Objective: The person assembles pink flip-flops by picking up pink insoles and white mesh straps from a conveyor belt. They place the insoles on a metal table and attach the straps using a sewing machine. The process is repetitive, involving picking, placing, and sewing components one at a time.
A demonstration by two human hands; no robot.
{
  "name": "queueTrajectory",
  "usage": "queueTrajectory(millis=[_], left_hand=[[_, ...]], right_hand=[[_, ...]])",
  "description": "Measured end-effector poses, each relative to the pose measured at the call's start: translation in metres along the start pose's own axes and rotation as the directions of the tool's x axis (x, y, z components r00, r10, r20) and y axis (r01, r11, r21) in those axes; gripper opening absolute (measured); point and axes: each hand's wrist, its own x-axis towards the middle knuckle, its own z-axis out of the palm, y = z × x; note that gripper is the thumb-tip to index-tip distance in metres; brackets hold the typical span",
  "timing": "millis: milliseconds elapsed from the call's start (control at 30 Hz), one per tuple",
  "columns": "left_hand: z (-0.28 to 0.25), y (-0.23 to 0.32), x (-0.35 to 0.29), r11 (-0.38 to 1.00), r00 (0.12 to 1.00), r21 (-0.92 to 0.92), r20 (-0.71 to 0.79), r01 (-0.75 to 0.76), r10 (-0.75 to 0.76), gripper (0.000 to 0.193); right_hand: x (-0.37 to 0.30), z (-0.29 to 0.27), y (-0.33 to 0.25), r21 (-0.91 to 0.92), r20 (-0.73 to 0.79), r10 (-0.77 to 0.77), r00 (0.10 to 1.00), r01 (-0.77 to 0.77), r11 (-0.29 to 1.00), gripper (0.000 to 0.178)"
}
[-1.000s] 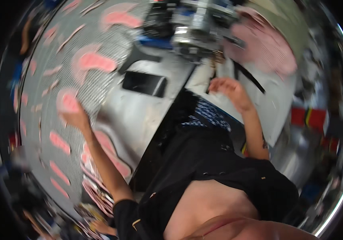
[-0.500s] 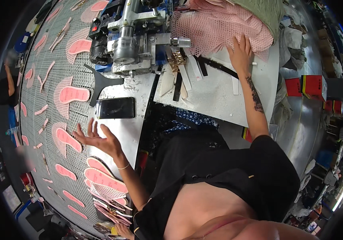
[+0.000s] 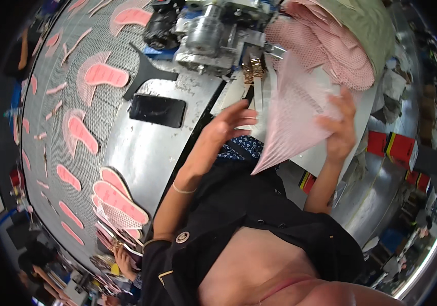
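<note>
A thin, see-through pink mesh piece hangs in the air in front of me, blurred by motion and tapering to a point at its lower end. At its right edge, my right hand grips it. To the left of the mesh, my left hand is raised with fingers apart and nothing in them, not touching it. Behind both hands, a stack of pink mesh pieces spills from a greenish sack onto the metal table. Strips with gold trim lie beside the stack.
A metal machine stands at the far middle. A black phone lies on the metal ledge to the left. Pink insoles and strips cover a mesh belt. Stacked insoles sit near a co-worker's hand. Red boxes stand at right.
My right hand has lifted a mesh piece off the stack and drawn it nearer. My left hand has moved right, from above the belt's edge toward the mesh. The whole view has shifted.
</note>
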Motion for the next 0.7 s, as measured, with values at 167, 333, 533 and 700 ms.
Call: queueTrajectory(millis=[167, 333, 533, 700], left_hand=[[0.006, 0.001, -0.001, 0.978, 0.982, 0.206, -0.188, 0.019, 0.020, 0.037], [0.005, 0.012, -0.002, 0.992, 0.967, 0.127, -0.249, -0.018, 0.049, 0.032], [0.004, 0.018, 0.014, 0.996, 0.984, -0.091, -0.178, 0.005, -0.021, 0.040], [-0.003, 0.019, 0.023, 0.937, 0.984, -0.348, -0.149, 0.040, -0.098, 0.042]], right_hand=[[0.007, 0.050, -0.025, 0.037, 0.283, -0.040, 0.958, 0.031, 0.999, 0.031], [0.007, 0.069, -0.036, 0.862, 0.032, 0.474, 0.880, -0.264, 0.433, 0.084], [-0.014, 0.045, -0.023, 0.623, 0.239, 0.711, 0.661, -0.666, 0.409, 0.052], [-0.003, 0.038, -0.042, 0.644, 0.161, 0.663, 0.731, -0.587, 0.490, 0.037]])
